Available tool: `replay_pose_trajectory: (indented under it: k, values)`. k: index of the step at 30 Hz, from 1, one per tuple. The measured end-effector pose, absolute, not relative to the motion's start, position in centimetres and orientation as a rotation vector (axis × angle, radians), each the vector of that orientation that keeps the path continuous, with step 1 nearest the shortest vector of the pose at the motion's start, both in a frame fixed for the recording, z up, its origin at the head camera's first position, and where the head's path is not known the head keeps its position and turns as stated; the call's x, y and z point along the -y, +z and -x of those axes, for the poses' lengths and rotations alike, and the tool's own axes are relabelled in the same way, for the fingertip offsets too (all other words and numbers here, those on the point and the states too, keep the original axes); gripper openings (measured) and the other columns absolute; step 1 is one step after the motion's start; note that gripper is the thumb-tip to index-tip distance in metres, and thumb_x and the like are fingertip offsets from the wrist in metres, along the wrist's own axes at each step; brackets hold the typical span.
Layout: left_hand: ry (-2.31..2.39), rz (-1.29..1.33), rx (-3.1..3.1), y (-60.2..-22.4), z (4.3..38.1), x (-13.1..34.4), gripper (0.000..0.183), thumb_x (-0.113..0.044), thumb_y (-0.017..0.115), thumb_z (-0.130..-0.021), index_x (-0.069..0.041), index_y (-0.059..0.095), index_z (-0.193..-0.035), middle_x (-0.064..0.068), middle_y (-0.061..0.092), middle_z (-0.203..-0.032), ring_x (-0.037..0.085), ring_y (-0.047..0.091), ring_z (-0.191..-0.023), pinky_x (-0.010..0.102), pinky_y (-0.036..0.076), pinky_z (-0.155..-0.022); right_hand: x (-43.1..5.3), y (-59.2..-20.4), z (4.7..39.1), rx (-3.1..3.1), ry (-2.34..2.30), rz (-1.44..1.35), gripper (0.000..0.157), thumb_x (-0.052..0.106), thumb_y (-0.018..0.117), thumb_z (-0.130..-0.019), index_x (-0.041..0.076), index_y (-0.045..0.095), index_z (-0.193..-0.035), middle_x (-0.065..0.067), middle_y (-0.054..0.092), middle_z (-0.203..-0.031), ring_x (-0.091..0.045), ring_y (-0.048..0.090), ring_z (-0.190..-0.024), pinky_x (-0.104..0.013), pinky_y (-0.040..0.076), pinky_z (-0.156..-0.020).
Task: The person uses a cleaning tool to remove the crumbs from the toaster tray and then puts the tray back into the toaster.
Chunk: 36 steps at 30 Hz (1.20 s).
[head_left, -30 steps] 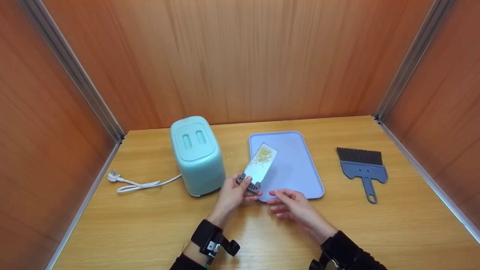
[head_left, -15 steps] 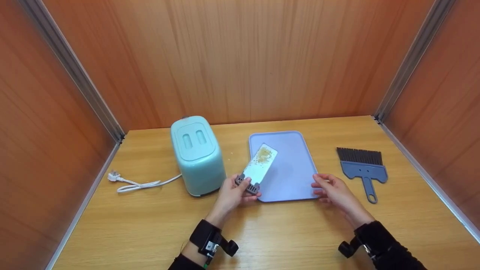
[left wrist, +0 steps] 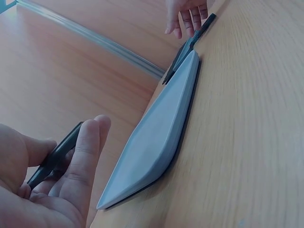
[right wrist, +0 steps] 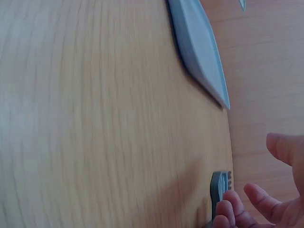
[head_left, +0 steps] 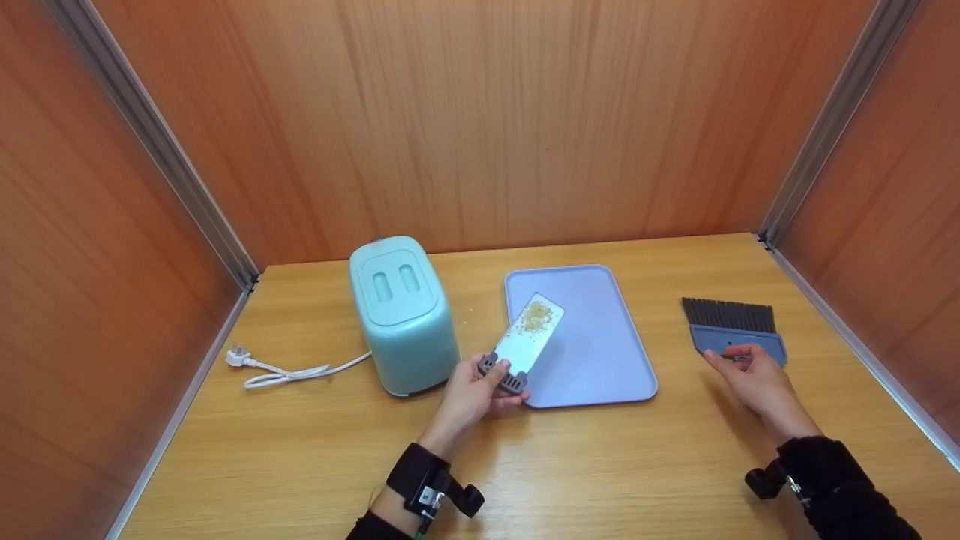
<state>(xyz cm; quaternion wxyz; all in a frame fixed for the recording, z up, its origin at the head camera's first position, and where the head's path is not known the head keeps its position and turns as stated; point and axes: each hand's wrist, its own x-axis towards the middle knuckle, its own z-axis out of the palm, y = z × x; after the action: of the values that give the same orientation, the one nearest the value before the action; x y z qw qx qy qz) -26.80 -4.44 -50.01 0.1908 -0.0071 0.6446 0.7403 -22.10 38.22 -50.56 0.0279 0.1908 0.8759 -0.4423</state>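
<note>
On the far left, one white plug [head_left: 238, 356] is lying on the table [head_left: 570, 480], its single cord [head_left: 300, 376] looping to one mint-green toaster [head_left: 409, 345], which is standing upright with two recesses in its top. Beside it, the left hand [head_left: 474, 390] is grasping the grey end of one slim plate [head_left: 523, 349], thumb on top, fingers beneath. The plate is slanting away to the right over one lilac tray [head_left: 604, 349], bearing one patch of yellowish crumbs [head_left: 537, 318] near its far end.

Further right, well apart from the plate, one blue brush [head_left: 742, 339] with dark bristles is lying flat on the table. The relation that seems to count is here: the right hand [head_left: 757, 384] is hovering over the brush's near side — the handle side — while the bristles are facing the back wall and the long axis is running towards the person. The right hand is clearly the nearer of the two. Its fingers are hanging loose, gripping nothing; whether a fingertip is touching the handle cannot be told.
</note>
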Motion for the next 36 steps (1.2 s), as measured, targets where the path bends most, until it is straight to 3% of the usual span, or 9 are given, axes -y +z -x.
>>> replay_pose_trajectory:
  k: [2, 5, 8, 11, 13, 15, 17, 26, 36]
  values:
    - [2.079, 0.021, -1.805, -49.9, 26.8, 4.4, 0.034, -0.014, 0.053, -0.113, 0.005, 0.051, -0.141, 0.026, 0.074, -0.12, 0.026, 0.082, -0.088, 0.037, 0.067, -0.085, -39.1, -50.7, 22.2, -2.781, -1.262, -0.622, 0.083, 0.055, 0.058, -0.107, -0.013, 0.035, -0.149, -0.022, 0.056, -0.113, -0.026, 0.056, -0.093, -0.03, 0.047, -0.07]
    - [2.08, 0.023, -1.797, -49.9, 26.7, 4.4, 0.034, -0.014, 0.054, -0.113, 0.005, 0.051, -0.14, 0.027, 0.074, -0.121, 0.027, 0.082, -0.089, 0.036, 0.067, -0.084, -40.4, -51.1, 22.2, -2.888, -1.061, -0.694, 0.086, 0.054, 0.062, -0.104, -0.017, 0.035, -0.145, -0.034, 0.054, -0.117, -0.042, 0.056, -0.102, -0.043, 0.05, -0.079]
    - [2.081, 0.029, -1.791, -49.9, 26.7, 4.5, 0.033, -0.014, 0.054, -0.113, 0.005, 0.05, -0.14, 0.027, 0.074, -0.121, 0.027, 0.082, -0.089, 0.035, 0.067, -0.083, -41.4, -51.6, 22.2, -2.975, -0.831, -0.728, 0.089, 0.055, 0.068, -0.1, -0.021, 0.042, -0.136, -0.041, 0.051, -0.118, -0.051, 0.052, -0.104, -0.052, 0.048, -0.083]
    - [2.082, 0.023, -1.785, -49.9, 26.6, 4.5, 0.034, -0.013, 0.054, -0.113, 0.005, 0.05, -0.141, 0.027, 0.073, -0.122, 0.027, 0.082, -0.089, 0.033, 0.067, -0.082, -42.2, -52.0, 22.2, -2.994, -0.717, -0.704, 0.073, 0.057, 0.071, -0.097, -0.015, 0.058, -0.103, -0.027, 0.052, -0.091, -0.04, 0.051, -0.083, -0.045, 0.044, -0.07]
    - [2.084, 0.014, -1.782, -50.0, 26.6, 4.6, 0.036, -0.013, 0.054, -0.113, 0.006, 0.05, -0.143, 0.028, 0.073, -0.122, 0.027, 0.082, -0.089, 0.033, 0.067, -0.082, -42.5, -52.1, 22.3, -2.987, -0.693, -0.67, 0.063, 0.057, 0.073, -0.096, -0.001, 0.056, -0.079, -0.011, 0.044, -0.074, -0.028, 0.045, -0.07, -0.036, 0.035, -0.062]
    - [2.085, 0.01, -1.784, -50.0, 26.6, 4.6, 0.037, -0.013, 0.054, -0.112, 0.006, 0.05, -0.143, 0.028, 0.073, -0.122, 0.027, 0.082, -0.089, 0.033, 0.067, -0.082, -42.7, -52.2, 22.4, -2.967, -0.709, -0.649, 0.059, 0.057, 0.073, -0.096, 0.013, 0.048, -0.066, 0.001, 0.035, -0.065, -0.019, 0.04, -0.062, -0.031, 0.028, -0.059]
    - [2.083, 0.011, -1.787, -50.0, 26.6, 4.6, 0.036, -0.013, 0.054, -0.112, 0.006, 0.051, -0.143, 0.028, 0.073, -0.122, 0.027, 0.082, -0.089, 0.033, 0.067, -0.082, -42.8, -52.2, 22.5, -2.933, -0.735, -0.651, 0.057, 0.057, 0.073, -0.096, 0.018, 0.045, -0.064, 0.005, 0.034, -0.063, -0.017, 0.04, -0.061, -0.031, 0.027, -0.06]
    - [2.059, 0.033, -1.804, -49.9, 26.7, 4.5, 0.036, -0.014, 0.054, -0.113, 0.004, 0.049, -0.143, 0.027, 0.073, -0.122, 0.027, 0.082, -0.089, 0.033, 0.067, -0.082, -43.7, -51.5, 22.5, -2.834, -0.816, -0.63, 0.053, 0.045, 0.067, -0.1, 0.02, 0.045, -0.058, 0.008, 0.036, -0.058, -0.012, 0.038, -0.055, -0.026, 0.03, -0.054]
    - [2.053, 0.039, -1.811, -49.8, 26.6, 4.6, 0.039, -0.013, 0.055, -0.112, 0.004, 0.048, -0.146, 0.028, 0.072, -0.124, 0.028, 0.082, -0.088, 0.034, 0.067, -0.082, -45.1, -51.3, 22.7, -2.636, -1.06, -0.612, 0.05, 0.051, 0.061, -0.103, 0.018, 0.048, -0.067, 0.006, 0.043, -0.063, -0.014, 0.048, -0.062, -0.028, 0.039, -0.058]
